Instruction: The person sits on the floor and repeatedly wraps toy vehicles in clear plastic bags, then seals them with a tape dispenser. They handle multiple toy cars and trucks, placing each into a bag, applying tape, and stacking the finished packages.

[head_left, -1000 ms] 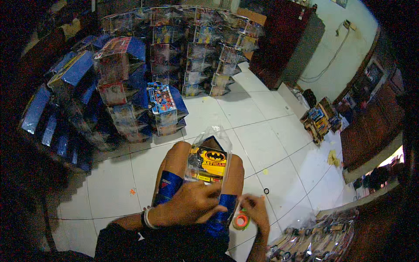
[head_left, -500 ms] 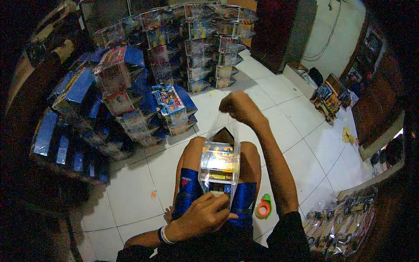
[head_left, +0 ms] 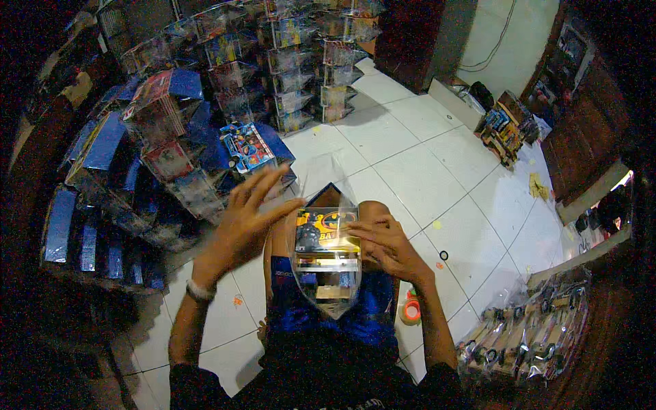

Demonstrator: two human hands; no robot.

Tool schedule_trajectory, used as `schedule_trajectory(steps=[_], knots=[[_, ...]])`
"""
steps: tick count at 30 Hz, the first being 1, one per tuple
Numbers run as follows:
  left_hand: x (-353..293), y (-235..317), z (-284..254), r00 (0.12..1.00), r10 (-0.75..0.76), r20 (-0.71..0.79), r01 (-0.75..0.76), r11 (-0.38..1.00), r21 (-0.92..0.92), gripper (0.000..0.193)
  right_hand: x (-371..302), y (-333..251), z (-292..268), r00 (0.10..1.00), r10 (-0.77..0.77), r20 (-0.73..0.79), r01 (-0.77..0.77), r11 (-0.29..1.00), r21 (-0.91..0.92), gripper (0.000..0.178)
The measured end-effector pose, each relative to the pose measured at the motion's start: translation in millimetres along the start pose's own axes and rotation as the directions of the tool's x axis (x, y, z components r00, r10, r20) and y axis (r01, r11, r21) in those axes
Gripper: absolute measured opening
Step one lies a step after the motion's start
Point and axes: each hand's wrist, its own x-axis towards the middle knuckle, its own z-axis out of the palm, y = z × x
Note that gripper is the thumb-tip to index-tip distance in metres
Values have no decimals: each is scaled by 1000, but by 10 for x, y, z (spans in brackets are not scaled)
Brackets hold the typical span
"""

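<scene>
On my lap stands a yellow and black printed box (head_left: pixel 326 231) with a dark peaked far end, inside a clear plastic bag (head_left: pixel 333 301). The bag's far end rises loosely past the box, and its near end comes to a point. My left hand (head_left: pixel 247 215) is raised at the box's left, fingers spread and slightly blurred, with nothing visible in it. At the right side my right hand (head_left: pixel 391 247) has its fingers stretched out against the box's bagged edge. The thumb of that hand is partly hidden.
Several stacks of wrapped boxes (head_left: pixel 294 82) stand ahead and to the left, with a blue printed box (head_left: pixel 247 147) on one. An orange and green tape roll (head_left: pixel 411 311) lies at my right. Bagged wooden toy vehicles (head_left: pixel 526 335) sit farther right on the tiled floor (head_left: pixel 410 171).
My right hand has let go of the bag's raised far end and come down to the box's right side. My left hand has moved from the near end up to the left.
</scene>
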Motion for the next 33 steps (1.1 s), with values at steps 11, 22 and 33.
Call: schedule_trajectory(steps=[11, 22, 33], knots=[[1077, -255, 911, 887, 437, 153, -292, 785, -546, 13, 82, -242, 99, 982, -173, 70, 180, 787, -590, 40], [868, -60, 1332, 961, 277, 18, -196, 724, -661, 22, -756, -1012, -346, 806, -239, 542, 108, 959, 262, 56], [1055, -12, 1382, 918, 395, 28, -283, 704, -651, 21, -3700, 1806, 1156, 74, 887, -456, -992, 17, -128, 46]])
